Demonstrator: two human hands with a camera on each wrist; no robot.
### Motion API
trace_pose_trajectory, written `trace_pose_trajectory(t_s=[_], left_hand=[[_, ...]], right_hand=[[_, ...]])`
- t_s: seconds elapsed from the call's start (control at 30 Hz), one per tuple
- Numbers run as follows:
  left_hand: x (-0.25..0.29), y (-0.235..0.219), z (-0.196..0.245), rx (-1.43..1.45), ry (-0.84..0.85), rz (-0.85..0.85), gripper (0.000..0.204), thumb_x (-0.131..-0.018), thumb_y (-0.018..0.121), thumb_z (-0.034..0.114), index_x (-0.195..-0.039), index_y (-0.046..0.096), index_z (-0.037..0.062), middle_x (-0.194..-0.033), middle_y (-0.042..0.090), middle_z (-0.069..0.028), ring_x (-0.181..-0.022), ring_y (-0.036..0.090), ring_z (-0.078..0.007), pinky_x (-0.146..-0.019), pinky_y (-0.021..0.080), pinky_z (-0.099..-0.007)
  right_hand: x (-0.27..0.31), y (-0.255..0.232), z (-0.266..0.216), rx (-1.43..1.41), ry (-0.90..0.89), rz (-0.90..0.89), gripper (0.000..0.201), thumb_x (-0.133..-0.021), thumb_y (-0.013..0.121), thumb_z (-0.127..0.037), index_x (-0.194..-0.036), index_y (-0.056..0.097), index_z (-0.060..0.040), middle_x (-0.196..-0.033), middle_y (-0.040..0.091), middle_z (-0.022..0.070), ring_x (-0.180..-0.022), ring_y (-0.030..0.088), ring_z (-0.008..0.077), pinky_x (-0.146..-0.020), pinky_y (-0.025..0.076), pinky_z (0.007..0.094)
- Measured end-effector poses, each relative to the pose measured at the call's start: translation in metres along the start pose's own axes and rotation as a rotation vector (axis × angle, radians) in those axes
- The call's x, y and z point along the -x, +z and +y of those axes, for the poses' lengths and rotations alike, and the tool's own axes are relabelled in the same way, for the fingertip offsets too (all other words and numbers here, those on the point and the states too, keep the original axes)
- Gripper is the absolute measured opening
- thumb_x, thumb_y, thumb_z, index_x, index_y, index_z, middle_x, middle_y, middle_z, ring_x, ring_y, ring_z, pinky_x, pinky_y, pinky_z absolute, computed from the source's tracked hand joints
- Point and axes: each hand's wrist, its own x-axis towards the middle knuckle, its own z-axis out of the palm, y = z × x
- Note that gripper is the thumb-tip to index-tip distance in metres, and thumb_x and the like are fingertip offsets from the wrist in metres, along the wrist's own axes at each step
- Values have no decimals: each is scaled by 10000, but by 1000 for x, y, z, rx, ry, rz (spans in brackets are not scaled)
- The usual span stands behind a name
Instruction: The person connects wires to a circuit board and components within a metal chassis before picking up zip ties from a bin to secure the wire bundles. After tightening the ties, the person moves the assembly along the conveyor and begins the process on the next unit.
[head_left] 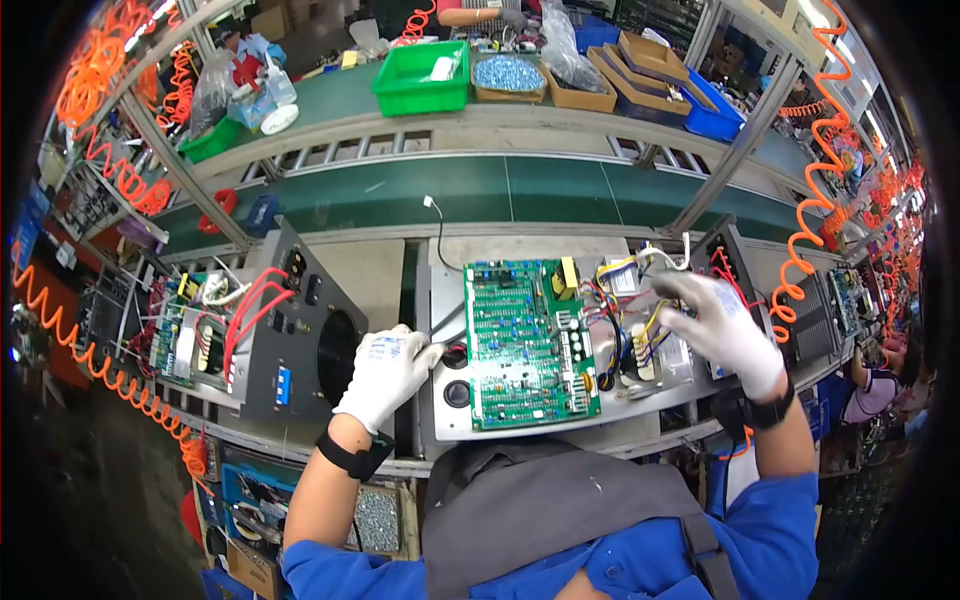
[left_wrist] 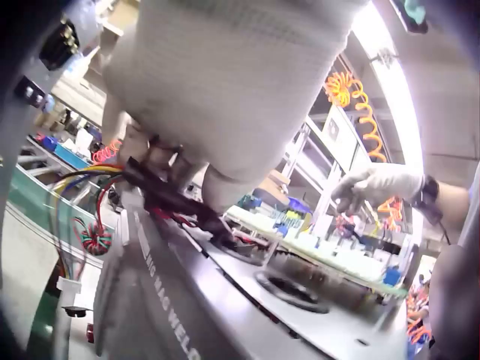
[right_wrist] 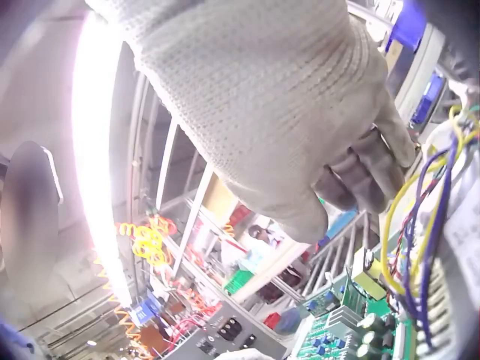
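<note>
A green circuit board (head_left: 520, 345) lies on a grey metal chassis (head_left: 445, 420). At its left edge the gloved left hand (head_left: 392, 370) has its fingers curled round a black wire bundle; in the left wrist view the hand (left_wrist: 232, 82) grips that dark bundle (left_wrist: 161, 191) above the panel with round holes. Over the right part of the chassis hovers the gloved right hand (head_left: 722, 325), its fingers loosely bent and holding nothing, near yellow and blue wires (head_left: 655, 330). In the right wrist view the hand (right_wrist: 277, 112) is beside the wires (right_wrist: 420, 240), apart from them.
To the left stands another open unit with a grey panel (head_left: 300, 340) and red wires; a further unit (head_left: 735, 260) is at the right. Beyond runs a green conveyor (head_left: 480, 190), with a green bin (head_left: 422, 80) on the shelf above. Orange coiled hoses (head_left: 815, 190) hang at both sides.
</note>
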Motion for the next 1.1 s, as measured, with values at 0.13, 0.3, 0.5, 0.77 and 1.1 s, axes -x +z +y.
trace_pose_trajectory(t_s=[0.13,0.3,0.5,0.77,1.1], left_hand=[[-64,-10,-15,119,-49,278,346,-944,495,373,-909,638,61,-856,653,-193,-861,626,-387,-820,475,-488],[-201,40,-76,309,-244,41,534,-929,496,494,-939,654,-15,-943,661,-265,-960,619,-438,-835,495,-471],[-285,122,-121,1350,-621,-95,515,-980,447,505,-1291,516,100,-1241,594,-229,-1105,596,-366,-844,481,-508],[-161,-49,-32,1381,-76,36,272,-899,652,307,-969,672,45,-637,524,40,-563,460,-63,-596,448,-263],[-122,-44,41,151,-58,-468,298,-787,640,272,-784,684,-23,-653,621,-175,-654,634,-225,-643,487,-356]], right_hand=[[41,17,16,24,67,153,371,-828,652,-167,-1152,603,7,-1089,641,196,-1043,600,371,-909,475,416],[66,35,18,77,159,338,324,-797,635,-102,-1104,627,2,-1142,636,163,-1077,589,331,-957,442,424],[108,17,9,-59,350,566,261,-877,611,-97,-1115,613,9,-1108,647,142,-1020,612,256,-892,478,356],[130,-35,59,-28,453,794,297,-945,500,1,-1230,567,49,-1253,598,129,-1176,560,211,-1043,395,326],[132,-39,124,72,553,659,370,-973,546,-185,-1271,535,34,-1307,558,144,-1212,528,214,-1039,380,308]])
